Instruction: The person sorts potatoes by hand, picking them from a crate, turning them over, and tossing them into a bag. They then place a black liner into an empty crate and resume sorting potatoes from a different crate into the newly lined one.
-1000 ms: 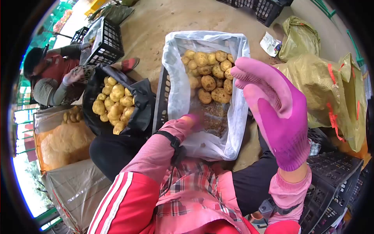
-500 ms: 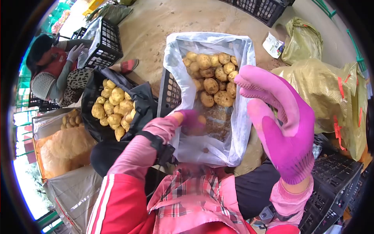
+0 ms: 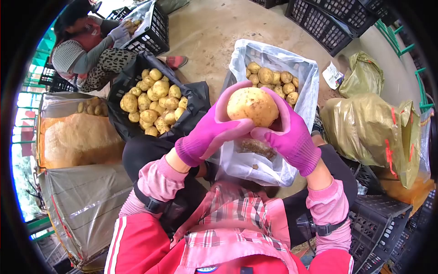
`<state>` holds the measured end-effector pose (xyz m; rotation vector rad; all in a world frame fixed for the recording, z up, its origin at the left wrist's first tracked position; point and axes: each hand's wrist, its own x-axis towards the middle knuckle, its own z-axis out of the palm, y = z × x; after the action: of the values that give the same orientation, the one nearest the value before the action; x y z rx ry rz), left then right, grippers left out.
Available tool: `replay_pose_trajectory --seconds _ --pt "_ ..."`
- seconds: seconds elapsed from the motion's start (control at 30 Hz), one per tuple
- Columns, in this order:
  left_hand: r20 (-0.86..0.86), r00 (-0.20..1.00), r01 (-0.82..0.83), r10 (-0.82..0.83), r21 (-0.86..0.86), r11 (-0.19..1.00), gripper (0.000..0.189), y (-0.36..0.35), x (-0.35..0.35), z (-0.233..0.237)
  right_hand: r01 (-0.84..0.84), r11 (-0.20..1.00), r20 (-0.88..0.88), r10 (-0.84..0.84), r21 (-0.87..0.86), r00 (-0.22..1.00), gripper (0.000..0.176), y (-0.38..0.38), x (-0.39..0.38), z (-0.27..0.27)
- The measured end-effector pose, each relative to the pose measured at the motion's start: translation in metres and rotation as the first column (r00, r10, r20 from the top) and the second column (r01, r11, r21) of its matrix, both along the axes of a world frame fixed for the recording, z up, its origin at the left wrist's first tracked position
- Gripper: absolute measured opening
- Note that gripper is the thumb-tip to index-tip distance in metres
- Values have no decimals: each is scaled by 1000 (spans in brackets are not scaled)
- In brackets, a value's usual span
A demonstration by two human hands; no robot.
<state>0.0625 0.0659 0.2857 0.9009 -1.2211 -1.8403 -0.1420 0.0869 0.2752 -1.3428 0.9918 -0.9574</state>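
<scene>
A large potato [image 3: 252, 106] with brown specks is held up close to the camera between both gloved hands. My left hand [image 3: 214, 125] curls round its left side, and my right hand [image 3: 289, 130] grips its right side, thumbs meeting below. Beneath the hands stands a crate lined with white sheeting [image 3: 306, 68], with several potatoes [image 3: 273, 78] at its far end and loose soil [image 3: 258, 148] nearer me. Part of the crate is hidden by my hands. To the left, a black-lined container [image 3: 196, 93] holds a heap of potatoes [image 3: 155, 102].
A co-worker [image 3: 86, 50] sits at the upper left by a black crate [image 3: 157, 34]. Stacked black crates [image 3: 319, 23] stand at the back right. Yellowish sacks [image 3: 360, 128] lie on the right, a wrapped bundle [image 3: 82, 141] on the left.
My left hand has come up out of the white-lined crate, and my right hand has closed in from the right. Both now hold a potato. The view has shifted, too.
</scene>
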Motion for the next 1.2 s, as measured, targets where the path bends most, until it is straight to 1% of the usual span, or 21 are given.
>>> replay_pose_trajectory --seconds 0.03,0.07,0.13,0.17,0.2,0.23,0.3,0.33,0.37,0.43,0.47,0.5,0.53,0.63,0.67,0.77,0.8,0.9,1.0,1.1,1.2 --pt "85 995 -48 57 -97 994 79 -1 -3 -5 25 1000 20 -24 -17 999 82 -1 4 0" --pt "198 968 -133 153 -109 985 75 -1 -6 -3 56 995 -124 -67 -83 990 79 0 8 6" --pt "166 975 -173 149 140 975 68 -6 -1 0 47 960 -314 -136 -276 940 76 -6 12 -4" --pt "152 977 -185 149 264 947 64 -7 2 1 27 930 -396 -182 -366 900 75 -8 15 -7" --pt "141 982 -159 125 267 951 58 -8 4 -1 83 926 -359 -223 -367 906 71 -9 21 -7" --pt "129 987 -131 99 269 954 55 -9 5 -4 95 937 -353 -219 -335 910 70 -10 23 -6" --pt "104 994 -73 46 275 959 63 -10 4 -15 121 956 -344 -212 -268 915 68 -14 26 -5" --pt "128 987 -124 99 202 972 66 -5 1 -21 142 952 -298 -223 -270 928 67 -18 26 -5" --pt "79 990 -135 119 239 962 66 -5 0 -22 163 949 -251 -232 -269 940 67 -21 27 -6" --pt "-15 986 -154 166 307 939 66 -5 1 -22 159 950 -233 -224 -268 946 65 -23 30 -3" --pt "8 977 -205 212 286 936 67 -5 3 -20 134 955 -262 -205 -266 943 63 -22 32 1" --pt "60 967 -254 246 200 946 66 -5 3 -21 106 959 -293 -184 -263 938 62 -22 36 4" --pt "109 951 -301 289 109 947 66 -3 4 -23 115 965 -242 -174 -237 955 59 -17 44 5" --pt "109 933 -343 343 -14 939 66 4 2 -27 166 941 -297 -256 -297 920 52 -16 48 -2" --pt "87 944 -321 317 35 946 67 3 1 -28 188 918 -294 -299 -350 908 43 -19 48 -9" --pt "26 952 -304 306 220 927 67 1 0 -21 161 946 -186 -218 -281 958 36 -23 37 -8" --pt "9 949 -303 314 286 909 67 0 0 -19 164 969 -55 -177 -187 983 35 -26 37 -12" --pt "156 915 -384 372 54 922 64 1 -1 -22 99 992 -157 -86 77 984 39 -16 38 14" --pt "146 928 -364 343 156 918 62 2 0 -20 48 996 -267 -68 -78 961 46 -21 30 6" --pt "194 915 -384 355 141 913 61 4 -7 -17 85 978 -230 -129 -191 965 47 -24 29 -1" --pt "242 854 -487 461 59 871 63 5 -14 -10 63 998 -81 -64 -18 995 45 -18 31 12"
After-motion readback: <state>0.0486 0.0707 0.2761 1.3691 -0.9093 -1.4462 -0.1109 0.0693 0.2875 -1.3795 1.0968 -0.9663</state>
